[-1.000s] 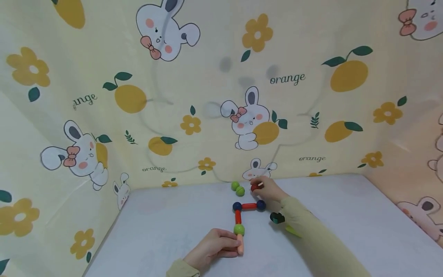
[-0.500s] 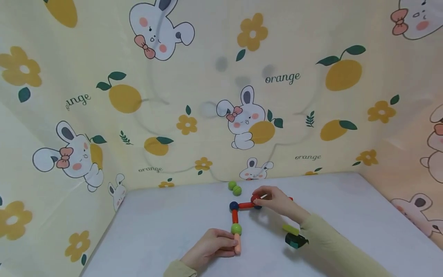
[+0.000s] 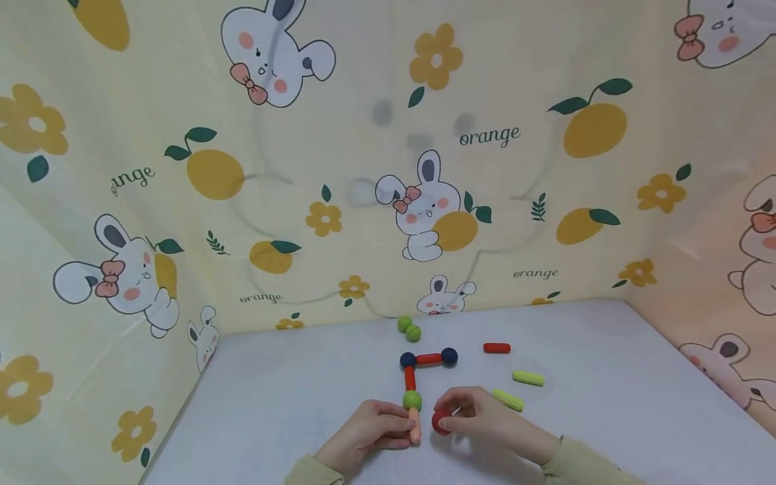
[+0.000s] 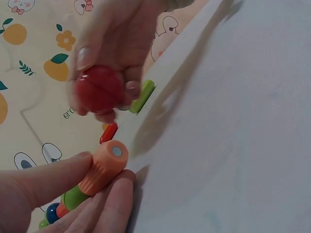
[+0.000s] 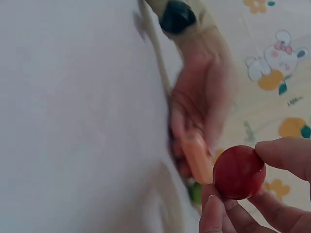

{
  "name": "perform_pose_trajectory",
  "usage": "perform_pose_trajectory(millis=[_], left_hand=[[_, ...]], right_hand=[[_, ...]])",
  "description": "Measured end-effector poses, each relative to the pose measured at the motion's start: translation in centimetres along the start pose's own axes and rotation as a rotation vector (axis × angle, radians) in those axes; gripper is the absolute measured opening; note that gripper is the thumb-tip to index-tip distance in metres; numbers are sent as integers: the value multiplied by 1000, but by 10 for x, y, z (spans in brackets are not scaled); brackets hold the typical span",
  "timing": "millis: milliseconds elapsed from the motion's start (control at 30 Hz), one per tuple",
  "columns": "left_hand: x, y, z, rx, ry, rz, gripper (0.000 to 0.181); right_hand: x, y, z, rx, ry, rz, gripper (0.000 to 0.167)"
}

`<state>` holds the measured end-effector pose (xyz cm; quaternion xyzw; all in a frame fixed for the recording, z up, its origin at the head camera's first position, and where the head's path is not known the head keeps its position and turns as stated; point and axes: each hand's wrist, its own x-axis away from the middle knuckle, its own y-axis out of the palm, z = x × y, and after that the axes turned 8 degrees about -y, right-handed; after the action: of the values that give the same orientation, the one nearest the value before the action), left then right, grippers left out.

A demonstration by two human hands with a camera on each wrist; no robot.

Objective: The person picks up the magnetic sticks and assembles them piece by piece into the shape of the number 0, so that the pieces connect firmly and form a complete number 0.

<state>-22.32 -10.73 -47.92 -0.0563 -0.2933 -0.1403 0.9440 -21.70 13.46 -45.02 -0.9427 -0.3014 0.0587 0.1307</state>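
My left hand [image 3: 371,434] pinches an orange magnetic rod [image 3: 415,426] between thumb and fingers; a metal disc shows on its free end in the left wrist view. The rod's other end meets a green ball [image 3: 412,401]. From there a red rod [image 3: 410,378] leads to a dark blue ball [image 3: 408,361], and another red rod [image 3: 429,360] runs right to a second dark blue ball [image 3: 449,357]. Just right of the orange rod, my right hand [image 3: 485,421] holds a red ball [image 5: 239,172] in its fingertips, apart from the rod.
Two green balls [image 3: 413,333] lie at the back of the white table [image 3: 291,391]. On the right are a loose red rod [image 3: 496,348] and two yellow-green rods [image 3: 528,378], [image 3: 508,399] the nearer one partly behind my right hand. A patterned cloth [image 3: 339,162] stands behind.
My right hand has brought the red ball from the back of the table, past the blue ball, forward to beside the orange rod. My left hand keeps its hold on the rod.
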Motion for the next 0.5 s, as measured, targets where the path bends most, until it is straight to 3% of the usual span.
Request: perform_pose_trajectory(millis=[267,500], left_hand=[[1,-1,0,4,11,-3,30],[0,2,-1,15,20,27,26]], right_hand=[[10,24,3,-180,118,-55,22],[6,34,3,-177,142,-33,22]])
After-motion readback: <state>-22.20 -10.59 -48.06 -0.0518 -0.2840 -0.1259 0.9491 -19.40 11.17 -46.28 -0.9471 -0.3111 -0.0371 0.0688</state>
